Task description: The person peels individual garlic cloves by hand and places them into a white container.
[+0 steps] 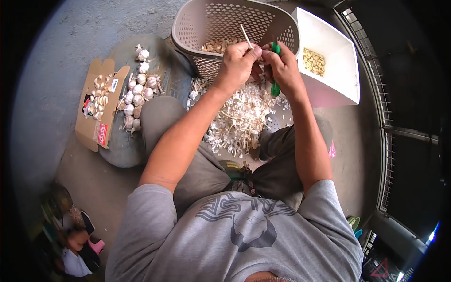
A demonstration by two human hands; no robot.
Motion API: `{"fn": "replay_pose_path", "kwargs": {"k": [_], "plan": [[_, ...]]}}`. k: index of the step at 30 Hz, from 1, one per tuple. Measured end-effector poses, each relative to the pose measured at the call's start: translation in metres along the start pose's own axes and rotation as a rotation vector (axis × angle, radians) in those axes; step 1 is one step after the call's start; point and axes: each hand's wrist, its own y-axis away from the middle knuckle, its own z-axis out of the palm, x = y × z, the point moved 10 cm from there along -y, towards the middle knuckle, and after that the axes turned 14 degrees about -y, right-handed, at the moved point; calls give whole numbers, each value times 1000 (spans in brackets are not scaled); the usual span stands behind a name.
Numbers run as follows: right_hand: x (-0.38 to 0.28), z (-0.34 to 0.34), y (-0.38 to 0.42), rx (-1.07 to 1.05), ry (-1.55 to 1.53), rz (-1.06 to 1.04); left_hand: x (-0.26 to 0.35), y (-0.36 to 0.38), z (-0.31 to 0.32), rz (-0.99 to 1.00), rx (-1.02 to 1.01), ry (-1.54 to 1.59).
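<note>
My left hand [238, 66] is closed, with a thin pale garlic stalk [245, 35] sticking up from between thumb and fingers. Anything else in that pinch is hidden. My right hand [285, 69] is wrapped round a green tool [275, 90], whose ends show above and below the fingers; its working part cannot be made out. Both hands meet fingertip to fingertip in front of a grey-brown perforated basket [188, 29], which holds peeled-looking pieces [218, 45]. Under the hands lies a heap of garlic skins [239, 120].
Whole garlic bulbs [137, 89] lie on a round grey surface [124, 154] at left, beside a cardboard box [87, 127] holding loose cloves [100, 96]. A white foam box [338, 61] at right contains peeled cloves [313, 62]. Another person [75, 239] is at lower left.
</note>
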Motion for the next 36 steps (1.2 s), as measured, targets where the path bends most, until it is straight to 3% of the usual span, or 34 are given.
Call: {"fn": "replay_pose_path", "kwargs": {"k": [2,7,12,20,24,26,29,32,36], "plan": [[4,-4,-2,13,-195,36,-10,-1,2,-55,-14,275],[11,-19,-8,94,-451,83,-9,0,9,-104,-164,374],[3,-28,-11,26,-336,-4,-8,2,15,-106,-255,188],[-1,-36,-8,-36,-310,23,-2,-8,0,-2,-164,162],[-17,0,-3,-150,65,-188,-1,-9,-2,-2,-166,113],[-8,-5,-1,-78,250,-169,-4,-8,-1,-11,-154,103],[-30,4,3,-80,373,-415,-3,-7,-1,-14,-129,110],[-32,8,6,-100,353,-392,-7,-8,-2,-42,-112,85],[-11,0,-2,-89,61,-189,-7,-9,-4,-31,-66,85]]}}
